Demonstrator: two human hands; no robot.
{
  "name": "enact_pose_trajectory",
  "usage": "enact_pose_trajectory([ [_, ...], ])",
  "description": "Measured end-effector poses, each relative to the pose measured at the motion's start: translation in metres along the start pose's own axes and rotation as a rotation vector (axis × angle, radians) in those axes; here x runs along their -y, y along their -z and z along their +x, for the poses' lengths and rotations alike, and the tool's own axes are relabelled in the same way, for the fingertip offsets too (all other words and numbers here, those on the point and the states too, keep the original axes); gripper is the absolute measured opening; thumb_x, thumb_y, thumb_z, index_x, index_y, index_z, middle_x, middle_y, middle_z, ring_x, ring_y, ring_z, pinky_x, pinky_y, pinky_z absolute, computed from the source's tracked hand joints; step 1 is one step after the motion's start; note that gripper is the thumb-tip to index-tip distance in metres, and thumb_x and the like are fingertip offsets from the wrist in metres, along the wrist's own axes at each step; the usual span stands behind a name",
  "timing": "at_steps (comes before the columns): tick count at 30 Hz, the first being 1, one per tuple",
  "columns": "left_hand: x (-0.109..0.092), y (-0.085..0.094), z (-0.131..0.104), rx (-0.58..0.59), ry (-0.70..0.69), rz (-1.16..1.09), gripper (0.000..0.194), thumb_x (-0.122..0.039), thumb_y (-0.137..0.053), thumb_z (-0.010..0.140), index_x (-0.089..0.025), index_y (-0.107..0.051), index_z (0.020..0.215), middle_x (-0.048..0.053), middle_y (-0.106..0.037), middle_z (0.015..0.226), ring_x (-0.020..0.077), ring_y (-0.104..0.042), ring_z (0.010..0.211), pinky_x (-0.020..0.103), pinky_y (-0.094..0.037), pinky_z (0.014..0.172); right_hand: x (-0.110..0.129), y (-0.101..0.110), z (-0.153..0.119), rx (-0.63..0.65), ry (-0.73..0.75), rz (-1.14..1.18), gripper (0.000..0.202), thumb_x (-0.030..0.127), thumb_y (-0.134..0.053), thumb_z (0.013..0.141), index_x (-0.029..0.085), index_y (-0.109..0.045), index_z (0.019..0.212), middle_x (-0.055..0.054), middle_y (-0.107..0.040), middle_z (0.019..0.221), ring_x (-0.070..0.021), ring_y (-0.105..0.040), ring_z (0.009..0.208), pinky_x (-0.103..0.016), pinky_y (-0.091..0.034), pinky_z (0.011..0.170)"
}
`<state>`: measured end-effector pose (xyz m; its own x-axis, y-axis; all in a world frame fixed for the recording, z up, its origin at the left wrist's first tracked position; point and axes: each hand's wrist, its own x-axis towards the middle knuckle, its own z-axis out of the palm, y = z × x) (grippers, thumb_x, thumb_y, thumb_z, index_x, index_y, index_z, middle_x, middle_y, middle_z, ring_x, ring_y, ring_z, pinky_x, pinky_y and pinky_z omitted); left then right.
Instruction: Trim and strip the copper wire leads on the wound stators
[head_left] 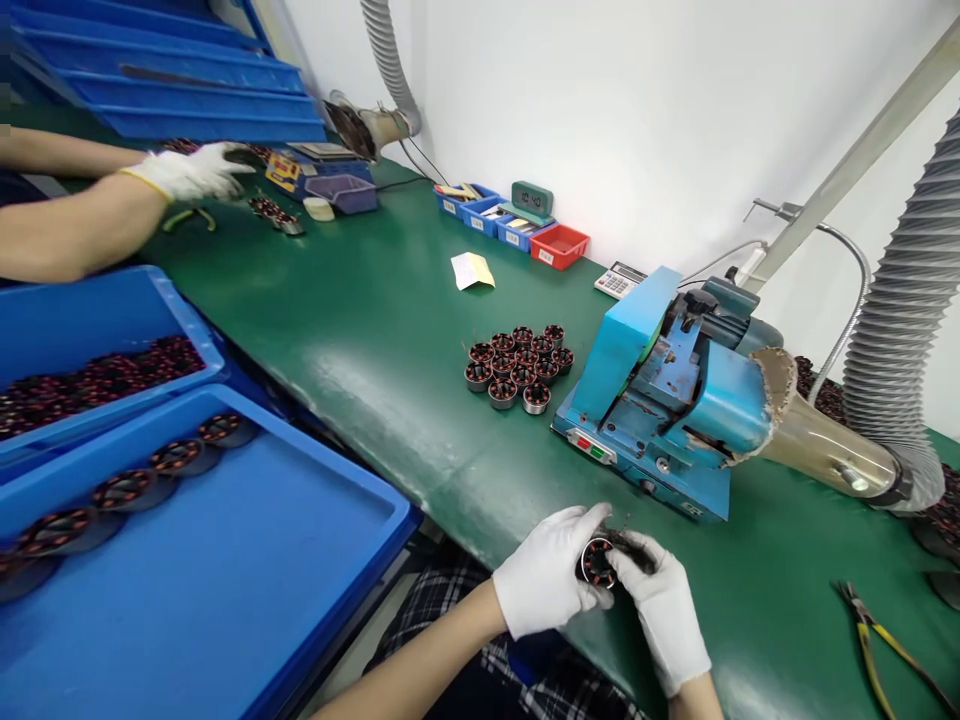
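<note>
Near the front edge of the green table, my left hand [551, 570], in a white glove, is closed around the left side of a round metal part [598, 563] with a black and copper inside. My right hand [664, 600], gloved too, pinches the same part from the right, its fingertips at the rim. Dark smudges show on the right glove's fingers. Beyond my hands stands a cluster of several similar round parts [523, 374], open sides up. A blue machine [652, 400] stands to the right of the cluster.
Yellow-handled pliers [870, 630] lie at the right. A blue tray [225, 560] holding round parts is at the left, beside a fuller blue bin [97, 350]. Another person's gloved hand [195, 175] works at the far left. A red bin [559, 246] stands by the wall.
</note>
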<state>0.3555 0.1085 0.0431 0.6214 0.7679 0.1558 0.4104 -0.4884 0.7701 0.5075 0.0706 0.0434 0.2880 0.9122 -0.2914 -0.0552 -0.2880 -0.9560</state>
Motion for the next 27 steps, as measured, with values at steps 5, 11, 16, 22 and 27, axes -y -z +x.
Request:
enact_pose_trajectory([
  [5, -0.008, -0.007, 0.003, -0.069, 0.092, 0.027, 0.058, -0.037, -0.078, 0.054, -0.018, -0.052, 0.102, 0.003, -0.059, 0.088, 0.0235, -0.055, 0.084, 0.037, -0.045, 0.079, 0.006, 0.001, 0.006, -0.197, 0.036, 0.147, 0.027, 0.039, -0.076, 0.056, 0.017, -0.065, 0.067, -0.001, -0.066, 0.065, -0.0152, -0.059, 0.058, -0.027, -0.051, 0.058],
  [11, -0.006, -0.016, 0.001, -0.255, 0.042, 0.027, 0.061, -0.043, -0.08, 0.043, -0.017, -0.051, 0.09, 0.005, -0.055, 0.087, 0.0253, -0.053, 0.084, 0.04, -0.044, 0.08, 0.033, 0.031, 0.005, -0.433, 0.155, 0.369, 0.027, 0.035, -0.078, 0.057, 0.021, -0.063, 0.073, 0.004, -0.064, 0.067, -0.0094, -0.057, 0.057, -0.022, -0.05, 0.059],
  [16, 0.0, -0.004, -0.001, -0.029, 0.061, -0.169, 0.046, -0.026, -0.076, 0.055, -0.018, -0.05, 0.093, 0.003, -0.058, 0.09, 0.02, -0.057, 0.081, 0.031, -0.046, 0.075, 0.016, 0.019, -0.009, -0.155, 0.066, -0.197, 0.03, 0.042, -0.074, 0.058, 0.017, -0.07, 0.073, -0.007, -0.069, 0.075, -0.0205, -0.062, 0.069, -0.03, -0.052, 0.065],
  [22, 0.003, -0.003, 0.004, 0.035, 0.143, -0.15, 0.042, -0.027, -0.084, 0.049, -0.017, -0.048, 0.068, -0.005, -0.052, 0.067, 0.0126, -0.051, 0.063, 0.022, -0.04, 0.059, 0.007, 0.003, -0.012, -0.006, 0.23, -0.498, 0.021, 0.041, -0.065, 0.065, 0.022, -0.069, 0.072, -0.005, -0.066, 0.075, -0.022, -0.062, 0.071, -0.031, -0.05, 0.067],
  [27, 0.001, -0.004, 0.006, 0.027, 0.156, -0.063, 0.041, -0.034, -0.083, 0.05, -0.017, -0.05, 0.065, -0.005, -0.051, 0.065, 0.0134, -0.05, 0.063, 0.023, -0.038, 0.058, 0.023, -0.011, -0.008, 0.0, 0.292, -0.655, 0.019, 0.04, -0.057, 0.072, 0.024, -0.066, 0.068, -0.004, -0.061, 0.072, -0.0209, -0.058, 0.067, -0.032, -0.046, 0.066],
])
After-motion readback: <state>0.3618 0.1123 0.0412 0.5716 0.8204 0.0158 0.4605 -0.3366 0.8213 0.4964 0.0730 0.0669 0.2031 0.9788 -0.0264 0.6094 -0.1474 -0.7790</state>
